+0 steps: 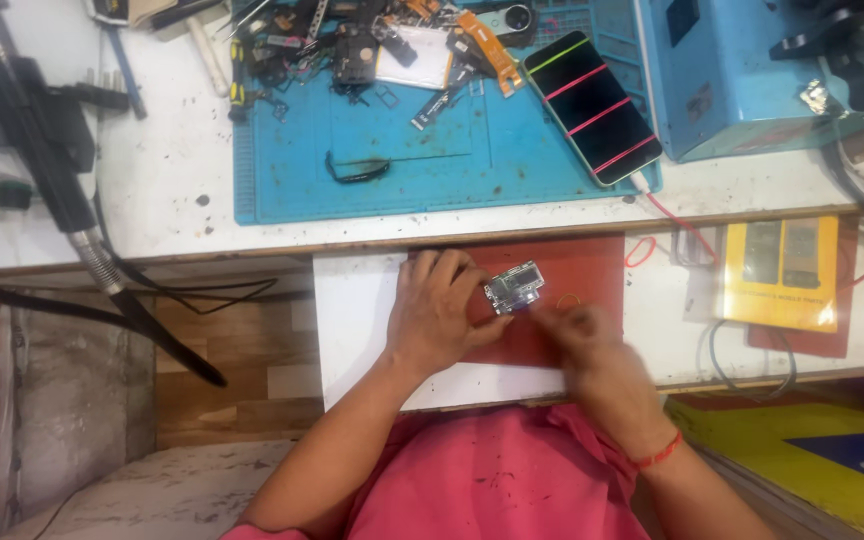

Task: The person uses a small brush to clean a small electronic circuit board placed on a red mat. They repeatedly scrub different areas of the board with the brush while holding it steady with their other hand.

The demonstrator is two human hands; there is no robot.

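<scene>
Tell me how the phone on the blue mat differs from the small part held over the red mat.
The phone is long, dark-screened and banded by coloured rubber bands; the small part is short, pale and silvery.
The phone lies untouched on the blue mat with a cable plugged into its end; the small part is held by the left hand, with the blurred right hand beside it, over the red mat.
Both are flat and roughly rectangular.

A small clear phone part (514, 287) is held over a red mat (592, 265) by the left hand (437, 315). It is touched at its lower edge by the blurred right hand (592, 355). A banded phone (593, 107) is seen on the blue mat (402, 170) further up the tabletop (172, 150).
</scene>
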